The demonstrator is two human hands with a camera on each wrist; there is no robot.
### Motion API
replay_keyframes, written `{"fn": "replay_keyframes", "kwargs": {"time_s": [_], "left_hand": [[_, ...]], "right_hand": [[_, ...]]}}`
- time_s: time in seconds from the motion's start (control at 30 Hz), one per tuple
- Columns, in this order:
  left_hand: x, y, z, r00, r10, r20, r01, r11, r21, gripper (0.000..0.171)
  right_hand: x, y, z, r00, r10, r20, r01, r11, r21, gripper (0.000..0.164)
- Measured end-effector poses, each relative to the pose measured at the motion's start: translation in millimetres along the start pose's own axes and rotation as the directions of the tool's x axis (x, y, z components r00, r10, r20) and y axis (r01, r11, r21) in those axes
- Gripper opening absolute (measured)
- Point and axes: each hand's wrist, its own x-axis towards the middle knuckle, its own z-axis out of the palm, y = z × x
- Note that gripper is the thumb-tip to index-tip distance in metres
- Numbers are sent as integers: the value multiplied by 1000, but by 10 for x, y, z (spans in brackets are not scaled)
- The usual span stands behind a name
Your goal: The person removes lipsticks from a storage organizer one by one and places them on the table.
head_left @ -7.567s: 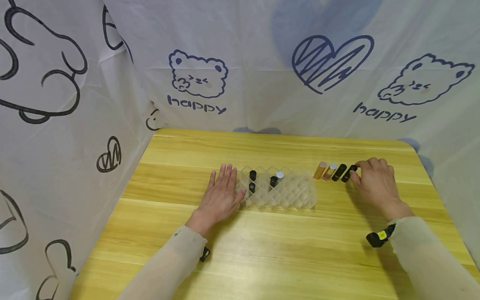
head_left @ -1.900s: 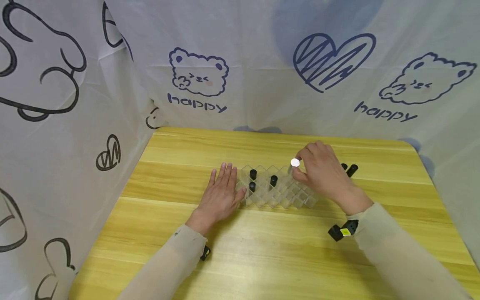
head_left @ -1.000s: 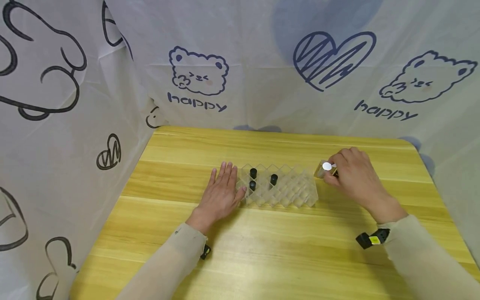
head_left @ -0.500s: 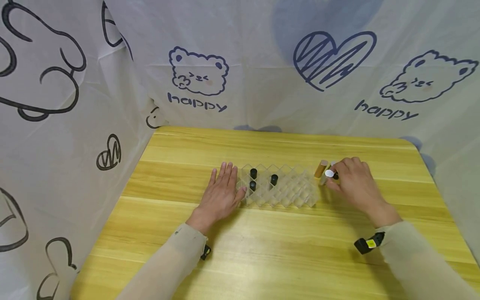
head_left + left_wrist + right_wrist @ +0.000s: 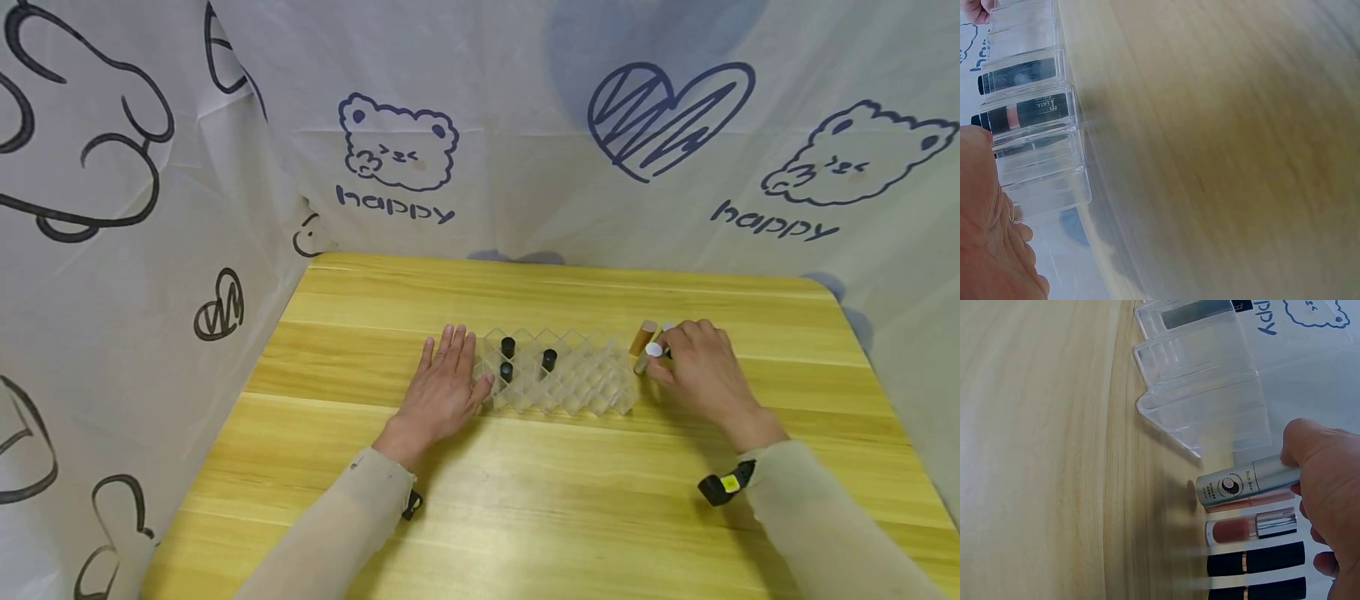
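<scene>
My right hand (image 5: 701,362) pinches a silver lipstick tube (image 5: 1241,481) by its capped upper part. It leans just off the right end of the clear holder (image 5: 585,375), in front of a gold tube (image 5: 643,338); I cannot tell whether its base touches the table. My left hand (image 5: 442,392) lies with straight fingers along the holder's left end, its thumb at the near edge. Three black-capped lipsticks stand in the diamond-shaped compartments, one of them a black lipstick (image 5: 550,359) near the middle. The left wrist view shows a lettered black lipstick (image 5: 1029,114) through the clear wall.
Right of the holder, a pink lip gloss (image 5: 1235,530) with a silver cap and two black lipsticks (image 5: 1260,558) stand in a row with the gold tube. My right hand mostly hides them in the head view. White printed cloth (image 5: 525,167) hangs behind the wooden table (image 5: 525,500).
My right hand has taken the silver tube out of the holder, carried it right, then drawn it slightly nearer and left, beside the holder's end. My left hand has stayed in place.
</scene>
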Motion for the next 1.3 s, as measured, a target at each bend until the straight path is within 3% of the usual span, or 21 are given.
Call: {"fn": "replay_keyframes", "kwargs": {"time_s": [0.73,1.3], "left_hand": [[3,-7,11,1000,3,-3,-3,1000,-11,76],[3,-5,12,1000,-1,-4,1,1000,0,76]], "right_hand": [[9,-5,41,998,37,52,-36,999,-29,21],[13,9,67,997,60,43,-60,998,-10,21]]}}
